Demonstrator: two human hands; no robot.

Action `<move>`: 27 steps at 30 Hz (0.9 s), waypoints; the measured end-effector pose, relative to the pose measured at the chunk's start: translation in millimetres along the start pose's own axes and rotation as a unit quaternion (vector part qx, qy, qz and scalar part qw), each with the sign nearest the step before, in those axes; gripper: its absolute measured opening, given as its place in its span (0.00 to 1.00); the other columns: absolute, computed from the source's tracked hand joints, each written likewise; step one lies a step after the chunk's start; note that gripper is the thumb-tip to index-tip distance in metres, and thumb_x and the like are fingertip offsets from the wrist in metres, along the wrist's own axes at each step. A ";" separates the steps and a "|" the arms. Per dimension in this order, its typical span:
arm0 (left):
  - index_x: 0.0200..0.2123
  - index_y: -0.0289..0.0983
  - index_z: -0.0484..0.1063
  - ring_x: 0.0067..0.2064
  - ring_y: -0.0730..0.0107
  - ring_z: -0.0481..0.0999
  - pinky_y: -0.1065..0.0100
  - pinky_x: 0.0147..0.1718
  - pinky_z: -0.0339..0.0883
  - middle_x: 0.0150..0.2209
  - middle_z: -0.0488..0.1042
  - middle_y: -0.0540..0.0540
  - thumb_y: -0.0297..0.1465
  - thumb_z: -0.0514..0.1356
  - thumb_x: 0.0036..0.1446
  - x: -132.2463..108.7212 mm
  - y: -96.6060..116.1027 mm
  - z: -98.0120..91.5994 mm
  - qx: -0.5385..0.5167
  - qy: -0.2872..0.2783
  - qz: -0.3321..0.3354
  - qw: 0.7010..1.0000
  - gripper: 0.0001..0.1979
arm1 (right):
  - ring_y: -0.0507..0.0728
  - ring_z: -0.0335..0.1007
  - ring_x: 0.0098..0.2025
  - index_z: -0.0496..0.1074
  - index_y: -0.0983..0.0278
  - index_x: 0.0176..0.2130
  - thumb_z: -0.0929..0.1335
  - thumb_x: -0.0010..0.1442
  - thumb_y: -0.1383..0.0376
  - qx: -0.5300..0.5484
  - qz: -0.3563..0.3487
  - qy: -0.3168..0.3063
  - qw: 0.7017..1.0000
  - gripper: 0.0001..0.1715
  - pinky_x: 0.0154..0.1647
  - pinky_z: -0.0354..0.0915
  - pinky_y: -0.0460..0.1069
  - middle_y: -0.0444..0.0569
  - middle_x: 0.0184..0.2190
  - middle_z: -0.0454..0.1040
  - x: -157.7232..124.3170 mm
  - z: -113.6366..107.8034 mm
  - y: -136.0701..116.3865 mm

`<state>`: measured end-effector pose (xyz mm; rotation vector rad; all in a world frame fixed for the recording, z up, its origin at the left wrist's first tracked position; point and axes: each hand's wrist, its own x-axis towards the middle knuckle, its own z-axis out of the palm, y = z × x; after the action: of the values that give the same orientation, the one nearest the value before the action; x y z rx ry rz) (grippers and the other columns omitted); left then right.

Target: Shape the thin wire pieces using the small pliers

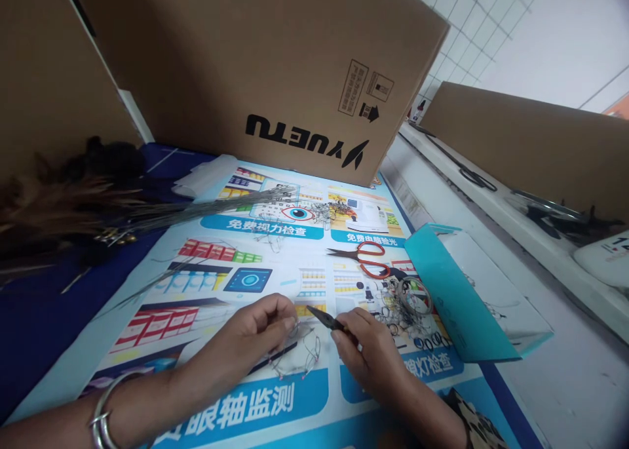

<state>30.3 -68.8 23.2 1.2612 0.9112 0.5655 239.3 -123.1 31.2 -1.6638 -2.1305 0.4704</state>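
My left hand, with a silver bangle at its wrist, pinches a thin wire piece at its fingertips. From it a loose loop of fine wire with small pink beads hangs over the printed sheet. My right hand is wrapped round dark pointed-nose pliers, whose tip points left toward my left hand without touching it. Red-handled scissors lie beyond the pliers. A tangle of wire pieces and rings sits right of my right hand.
A teal open box stands at the right, near a white ledge. Large cardboard boxes wall off the back. Long thin wires and brown feathery material lie at the left. Small wire pieces lie at the back.
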 end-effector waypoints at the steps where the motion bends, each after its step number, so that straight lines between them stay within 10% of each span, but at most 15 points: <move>1: 0.28 0.37 0.61 0.23 0.76 0.56 0.73 0.22 0.48 0.20 0.58 0.56 0.36 0.54 0.55 0.1 0.7 0.0 0.000 0.004 -0.003 1.000 0.08 | 0.53 0.64 0.33 0.68 0.64 0.40 0.61 0.61 0.64 -0.001 -0.004 0.002 1.000 0.11 0.32 0.59 0.45 0.49 0.33 0.68 -0.5 0.3 0.7; 27: 0.30 0.36 0.65 0.21 0.77 0.59 0.73 0.22 0.50 0.17 0.62 0.55 0.29 0.53 0.53 0.9 -9.3 -3.9 -0.080 0.003 -0.017 0.997 0.03 | 0.54 0.64 0.33 0.68 0.64 0.39 0.60 0.60 0.63 -0.025 -0.016 0.001 1.000 0.11 0.33 0.59 0.46 0.50 0.33 0.68 -1.9 2.6 2.2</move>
<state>26.5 -68.1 13.9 1.0983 0.8731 0.6024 240.2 -124.5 27.6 -1.6539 -2.1815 0.4092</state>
